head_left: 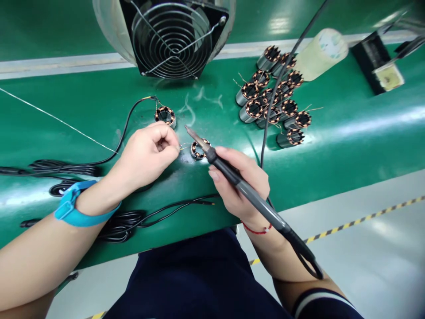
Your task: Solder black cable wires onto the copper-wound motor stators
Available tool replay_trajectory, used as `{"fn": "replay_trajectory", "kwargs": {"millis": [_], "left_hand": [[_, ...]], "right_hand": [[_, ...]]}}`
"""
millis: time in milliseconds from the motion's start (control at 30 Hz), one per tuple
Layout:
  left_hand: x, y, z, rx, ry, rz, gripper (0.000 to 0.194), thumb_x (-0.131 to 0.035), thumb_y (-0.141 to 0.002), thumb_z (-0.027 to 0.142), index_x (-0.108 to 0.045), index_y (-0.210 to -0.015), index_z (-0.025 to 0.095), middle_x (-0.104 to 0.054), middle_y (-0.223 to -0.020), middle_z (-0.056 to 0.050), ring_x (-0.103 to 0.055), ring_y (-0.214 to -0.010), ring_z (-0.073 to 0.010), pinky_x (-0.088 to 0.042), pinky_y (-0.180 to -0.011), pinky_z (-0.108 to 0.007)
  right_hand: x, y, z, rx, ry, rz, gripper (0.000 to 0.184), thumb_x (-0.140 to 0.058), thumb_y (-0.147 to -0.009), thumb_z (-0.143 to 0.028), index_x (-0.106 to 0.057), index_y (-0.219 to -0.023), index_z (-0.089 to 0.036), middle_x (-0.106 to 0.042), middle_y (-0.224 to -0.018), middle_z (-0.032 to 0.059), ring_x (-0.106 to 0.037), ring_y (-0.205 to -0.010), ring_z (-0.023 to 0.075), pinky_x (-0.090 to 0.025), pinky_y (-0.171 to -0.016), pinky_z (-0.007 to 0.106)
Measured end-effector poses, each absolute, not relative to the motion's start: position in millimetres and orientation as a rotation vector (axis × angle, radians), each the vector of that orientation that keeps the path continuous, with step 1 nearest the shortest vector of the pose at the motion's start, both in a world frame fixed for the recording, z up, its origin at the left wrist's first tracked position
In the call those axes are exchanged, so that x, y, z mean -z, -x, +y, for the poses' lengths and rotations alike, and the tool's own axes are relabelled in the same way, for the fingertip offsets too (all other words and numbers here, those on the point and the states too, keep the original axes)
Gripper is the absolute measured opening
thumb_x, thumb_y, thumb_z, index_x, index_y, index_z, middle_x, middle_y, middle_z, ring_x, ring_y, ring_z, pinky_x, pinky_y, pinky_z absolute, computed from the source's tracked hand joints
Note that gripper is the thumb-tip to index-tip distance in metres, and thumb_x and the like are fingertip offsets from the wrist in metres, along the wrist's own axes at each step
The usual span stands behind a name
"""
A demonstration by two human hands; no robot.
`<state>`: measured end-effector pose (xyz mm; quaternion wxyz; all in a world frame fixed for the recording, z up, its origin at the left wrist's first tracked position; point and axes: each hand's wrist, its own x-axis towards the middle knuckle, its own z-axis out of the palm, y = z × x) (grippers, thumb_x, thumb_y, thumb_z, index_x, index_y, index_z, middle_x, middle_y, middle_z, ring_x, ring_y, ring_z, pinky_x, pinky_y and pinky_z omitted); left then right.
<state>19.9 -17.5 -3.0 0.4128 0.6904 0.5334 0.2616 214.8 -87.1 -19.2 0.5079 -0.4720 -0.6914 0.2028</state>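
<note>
My right hand (244, 179) grips a soldering iron (255, 197) by its dark handle. The iron's bare tip points up and left, just above a small motor stator (196, 150) with copper windings. To the left of that stator, my left hand (152, 148) is closed in a pinch on a thin wire (182, 147); its far end inside the fingers is hidden. Behind my left hand stands another stator (165, 116), joined to a black cable (128, 122). Wisps of smoke rise between the iron's tip and the fan.
A fan with a wire guard (174, 42) stands at the back. Several stators (270, 95) are grouped at the right, beside a pale cylinder (322, 51) and a black holder with a sponge (381, 71). Coiled black cables (121, 226) lie at the left. The iron's cord (270, 104) crosses the green bench.
</note>
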Motion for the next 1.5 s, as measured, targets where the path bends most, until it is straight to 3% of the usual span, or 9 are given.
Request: {"fn": "replay_trajectory", "kwargs": {"millis": [167, 267, 400, 567, 700, 967, 1200, 1400, 1500], "left_hand": [[3, -19, -17, -0.638, -1.736, 1.358, 0.008, -0.057, -0.074, 0.018, -0.057, -0.066, 0.019, -0.061, -0.074, -0.001, -0.054, -0.069, -0.0147, -0.041, -0.063, -0.030], [3, -19, -17, -0.628, -1.752, 1.358, 0.008, -0.057, -0.074, 0.019, -0.057, -0.066, 0.018, -0.061, -0.074, -0.001, -0.055, -0.070, -0.0148, -0.042, -0.063, -0.029], [3, -18, -16, -0.635, -1.766, 1.351, 0.008, -0.056, -0.075, 0.017, -0.057, -0.067, 0.018, -0.060, -0.074, -0.001, -0.054, -0.070, -0.0144, -0.042, -0.061, -0.028], [2, -18, -14, -0.656, -1.732, 1.365, 0.007, -0.060, -0.077, 0.021, -0.062, -0.072, 0.018, -0.060, -0.074, 0.000, -0.053, -0.064, -0.0111, -0.041, -0.056, -0.024], [1, -19, -13, -0.626, -1.471, 1.324, 0.010, -0.065, -0.077, 0.026, -0.064, -0.075, 0.016, -0.060, -0.063, 0.001, -0.051, -0.052, -0.0087, -0.041, -0.050, -0.021], [11, -16, -10, -0.697, -1.208, 1.207, 0.008, -0.068, -0.076, 0.023, -0.066, -0.073, 0.016, -0.061, -0.060, 0.000, -0.053, -0.049, -0.0092, -0.045, -0.050, -0.023], [3, -16, -16, -0.779, -1.538, 1.204, 0.008, -0.066, -0.080, 0.024, -0.069, -0.078, 0.017, -0.067, -0.086, -0.003, -0.057, -0.062, -0.0103, -0.049, -0.057, -0.024], [3, -12, -17, -0.727, -1.953, 1.181, 0.013, -0.060, -0.086, 0.024, -0.072, -0.084, 0.020, -0.069, -0.102, -0.005, -0.063, -0.092, -0.0167, -0.051, -0.086, -0.031], [3, -11, -17, -0.714, -2.111, 1.131, 0.012, -0.058, -0.086, 0.021, -0.070, -0.091, 0.019, -0.067, -0.105, -0.006, -0.062, -0.097, -0.0177, -0.050, -0.085, -0.030]], "right_hand": [[-7, -216, -63, -0.687, 1.222, -1.902, 0.036, -0.050, -0.096, -0.021, -0.053, -0.129, -0.033, -0.072, -0.108, 0.0001, -0.072, -0.089, 0.0185, -0.058, -0.086, 0.037], [-9, -211, -46, -0.680, 1.271, -2.054, 0.041, -0.052, -0.090, -0.016, -0.052, -0.129, -0.029, -0.070, -0.109, 0.0019, -0.066, -0.099, 0.0223, -0.053, -0.091, 0.040], [11, -199, -33, -0.598, 1.248, -2.154, 0.055, -0.050, -0.080, -0.005, -0.046, -0.133, -0.020, -0.068, -0.111, 0.0031, -0.059, -0.098, 0.0216, -0.049, -0.089, 0.039], [37, -195, -28, -0.450, 1.256, -2.145, 0.046, -0.045, -0.089, -0.012, -0.045, -0.133, -0.023, -0.066, -0.103, 0.0037, -0.057, -0.095, 0.0231, -0.045, -0.087, 0.041], [40, -199, -29, -0.400, 1.298, -2.017, 0.043, -0.046, -0.092, -0.023, -0.042, -0.135, -0.023, -0.063, -0.098, 0.0050, -0.056, -0.093, 0.0242, -0.046, -0.088, 0.042], [32, -197, -38, -0.461, 1.188, -1.965, 0.040, -0.051, -0.088, -0.017, -0.048, -0.128, -0.024, -0.069, -0.092, 0.0004, -0.060, -0.092, 0.0206, -0.045, -0.085, 0.036], [33, -194, -38, -0.677, 1.171, -1.805, 0.042, -0.055, -0.086, -0.018, -0.048, -0.126, -0.024, -0.067, -0.085, -0.0010, -0.065, -0.091, 0.0187, -0.049, -0.090, 0.038], [32, -194, -37, -0.832, 1.079, -1.664, 0.042, -0.058, -0.084, -0.015, -0.048, -0.124, -0.023, -0.066, -0.087, -0.0020, -0.066, -0.089, 0.0158, -0.051, -0.091, 0.037], [32, -193, -37, -0.861, 1.070, -1.642, 0.040, -0.058, -0.084, -0.015, -0.049, -0.122, -0.023, -0.065, -0.089, -0.0016, -0.066, -0.090, 0.0159, -0.052, -0.091, 0.037]]}}
